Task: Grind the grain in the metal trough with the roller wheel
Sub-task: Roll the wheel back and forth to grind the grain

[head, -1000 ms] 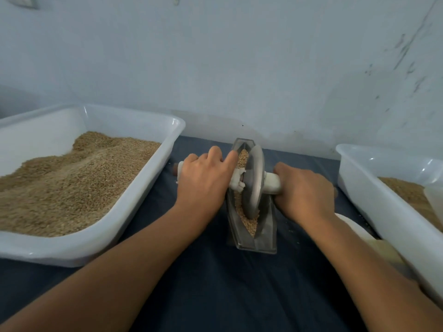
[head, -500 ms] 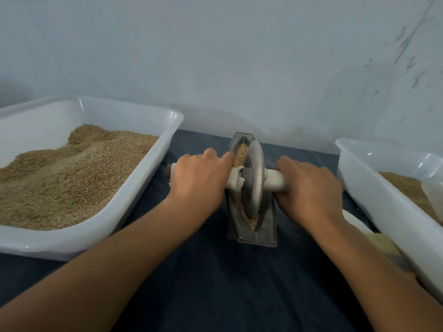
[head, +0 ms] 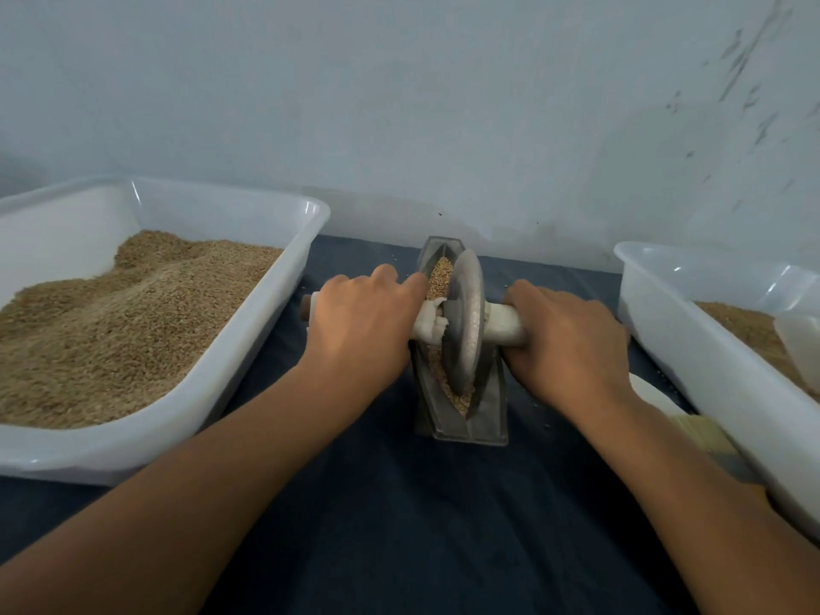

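Observation:
A narrow metal trough [head: 488, 415] stands lengthwise on the dark cloth, with brown grain [head: 440, 273] along its groove. A grey metal roller wheel [head: 466, 317] stands upright in the groove, about midway along it. A white-wrapped axle [head: 501, 326] runs through the wheel. My left hand [head: 364, 321] grips the axle left of the wheel. My right hand [head: 572, 344] grips it on the right side. Grain under the wheel is partly hidden.
A large white tub [head: 275, 304] heaped with grain sits at the left. Another white tub [head: 692, 348] with grain and a white scoop [head: 798, 344] sits at the right. A pale disc [head: 652, 397] and a brush-like item [head: 701, 437] lie by my right forearm. A wall rises right behind.
The wheel has rolled a little away from me along the trough, and both hands moved with it. The grips are unchanged.

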`<control>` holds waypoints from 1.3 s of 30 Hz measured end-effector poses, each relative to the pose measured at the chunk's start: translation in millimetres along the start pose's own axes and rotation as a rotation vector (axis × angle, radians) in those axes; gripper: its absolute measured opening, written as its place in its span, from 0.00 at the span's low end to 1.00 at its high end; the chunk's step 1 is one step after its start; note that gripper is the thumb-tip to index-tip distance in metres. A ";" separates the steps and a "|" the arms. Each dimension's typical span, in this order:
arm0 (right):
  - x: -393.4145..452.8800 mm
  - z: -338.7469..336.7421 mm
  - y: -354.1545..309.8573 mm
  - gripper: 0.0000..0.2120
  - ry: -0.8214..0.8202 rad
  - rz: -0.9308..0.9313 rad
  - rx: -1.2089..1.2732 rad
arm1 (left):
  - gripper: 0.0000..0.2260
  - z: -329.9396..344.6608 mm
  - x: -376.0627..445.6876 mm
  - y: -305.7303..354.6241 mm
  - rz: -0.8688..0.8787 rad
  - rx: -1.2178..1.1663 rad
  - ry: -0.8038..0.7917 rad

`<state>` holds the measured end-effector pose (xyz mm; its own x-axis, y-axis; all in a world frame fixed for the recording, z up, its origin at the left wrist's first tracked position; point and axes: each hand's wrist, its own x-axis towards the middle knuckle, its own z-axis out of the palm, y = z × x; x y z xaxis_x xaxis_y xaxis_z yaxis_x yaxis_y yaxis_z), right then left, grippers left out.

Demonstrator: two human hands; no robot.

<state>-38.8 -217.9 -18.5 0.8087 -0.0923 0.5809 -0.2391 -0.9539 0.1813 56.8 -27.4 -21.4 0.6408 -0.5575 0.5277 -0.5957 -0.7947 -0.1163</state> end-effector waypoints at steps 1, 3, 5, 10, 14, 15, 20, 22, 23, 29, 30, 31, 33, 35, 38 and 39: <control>0.0 0.0 -0.3 0.10 0.000 -0.002 0.002 | 0.14 0.3 -0.5 -0.2 0.001 0.002 0.006; -0.4 0.0 -0.5 0.10 0.000 -0.008 0.007 | 0.13 0.6 -1.3 -0.7 0.004 0.005 0.017; -1.0 -0.5 0.2 0.10 0.007 -0.017 0.008 | 0.14 0.8 -1.7 -0.6 0.008 0.010 0.023; -1.3 -0.9 0.8 0.10 0.025 -0.018 -0.007 | 0.14 1.6 -1.5 -0.9 0.006 -0.008 0.025; -2.0 0.6 1.2 0.11 0.032 -0.016 0.004 | 0.14 2.2 -2.1 -1.4 0.015 -0.017 0.028; -2.0 1.0 1.3 0.11 0.038 -0.015 0.012 | 0.14 2.6 -1.8 -1.7 0.015 -0.017 0.031; -0.9 3.3 0.9 0.12 0.058 -0.011 -0.028 | 0.21 5.7 3.2 -5.6 0.017 -0.021 0.024; 1.9 5.3 1.8 0.12 0.053 -0.013 -0.058 | 0.23 8.4 7.5 -6.9 0.017 -0.021 0.013; 3.9 7.3 2.3 0.12 0.047 -0.016 -0.065 | 0.23 9.8 9.8 -7.7 0.012 -0.023 0.010; 22.7 23.9 6.5 0.09 -0.028 0.020 -0.016 | 0.19 21.1 22.5 -7.9 0.015 0.049 0.053; 25.4 26.8 8.2 0.09 -0.043 0.028 -0.001 | 0.18 23.2 25.1 -7.2 0.015 0.063 0.060; 27.2 29.2 9.3 0.09 -0.048 0.030 0.003 | 0.17 25.1 27.8 -7.2 0.014 0.062 0.064; 31.6 32.8 10.7 0.08 -0.039 0.014 -0.004 | 0.16 28.0 32.8 -9.4 0.009 0.031 0.065; 37.8 34.1 12.0 0.08 -0.046 0.003 -0.009 | 0.15 31.6 36.4 -10.5 0.009 0.007 0.070; 49.6 36.8 15.2 0.09 -0.090 0.005 0.027 | 0.14 36.6 44.0 -9.1 -0.005 0.000 0.067; 53.0 38.7 15.7 0.10 -0.103 0.011 0.045 | 0.14 38.2 47.2 -9.3 -0.009 0.009 0.060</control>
<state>21.2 -248.7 -15.6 0.8577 -0.1294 0.4975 -0.2256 -0.9644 0.1381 111.0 -55.5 -27.5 0.6157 -0.5354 0.5781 -0.5854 -0.8019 -0.1192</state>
